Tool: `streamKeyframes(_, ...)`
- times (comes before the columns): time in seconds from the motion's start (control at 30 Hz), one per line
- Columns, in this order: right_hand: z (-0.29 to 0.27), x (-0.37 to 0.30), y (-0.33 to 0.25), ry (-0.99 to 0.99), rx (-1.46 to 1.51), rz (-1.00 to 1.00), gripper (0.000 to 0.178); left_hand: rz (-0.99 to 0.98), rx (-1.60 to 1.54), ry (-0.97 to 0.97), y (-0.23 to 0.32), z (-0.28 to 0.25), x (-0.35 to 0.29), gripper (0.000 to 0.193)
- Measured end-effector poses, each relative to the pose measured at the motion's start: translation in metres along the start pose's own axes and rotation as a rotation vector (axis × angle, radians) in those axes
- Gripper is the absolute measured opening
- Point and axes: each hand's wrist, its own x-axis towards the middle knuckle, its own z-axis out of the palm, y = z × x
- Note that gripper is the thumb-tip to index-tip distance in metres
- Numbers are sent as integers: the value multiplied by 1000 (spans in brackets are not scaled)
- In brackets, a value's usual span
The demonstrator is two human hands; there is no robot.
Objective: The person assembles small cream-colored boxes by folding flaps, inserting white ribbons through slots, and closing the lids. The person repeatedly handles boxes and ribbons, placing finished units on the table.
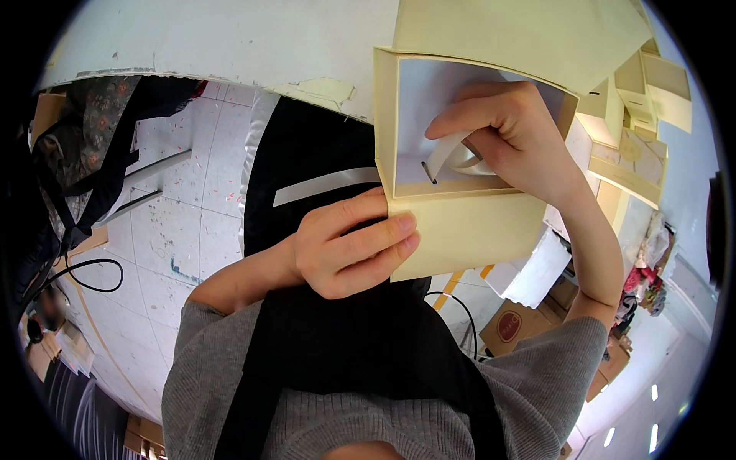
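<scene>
Cream box point(468, 234) is the landmark: it's in front of the person at the near edge of the white table point(222, 38), opening toward the viewer, pale lining showing, lid panel point(521, 34) spread out past its far side. Left hand point(349, 244) is at the box's near left corner, fingers bent and close together, tips on the near wall, gripping that edge; thumb hidden. Right hand point(521, 138) reaches into the box from its right side, fingers curled, thumb and index nearly closed on a white ribbon point(439, 159); exact pinch point partly covered by the fingers. Ribbon runs from a small dark slot point(429, 173) inside the box up to the fingers, with a loose loop point(464, 159) under the hand. Flat strip of ribbon point(322, 186) sticks out left of the box, across the black cloth point(307, 146); can't see how it connects behind the wall. Right of the box: more cream boxes point(629, 88), grouped together. Below and right of it: white carton point(539, 268), then brown cardboard box point(512, 326) lower down. Well left of it: floral cloth point(96, 107) and black straps, above the tiled floor point(172, 230).
</scene>
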Motion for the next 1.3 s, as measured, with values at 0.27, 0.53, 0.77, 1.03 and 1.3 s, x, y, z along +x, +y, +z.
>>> streamKeyframes(0.27,4,4,2,-130,-11,-90,39,-827,-720,103,6,-2,-1,21)
streamKeyframes(0.53,3,10,10,-122,108,-15,35,-400,286,304,-19,35,16,33)
streamKeyframes(0.77,-13,7,13,-188,240,199,47,-436,248,198,-31,8,24,18)
streamKeyframes(1.03,-47,-69,-2,-38,-77,-99,74,-1041,291,201,-4,-115,-126,12)
streamKeyframes(1.3,13,-42,-7,188,-485,-241,46,-1036,210,293,-14,-103,-146,74)
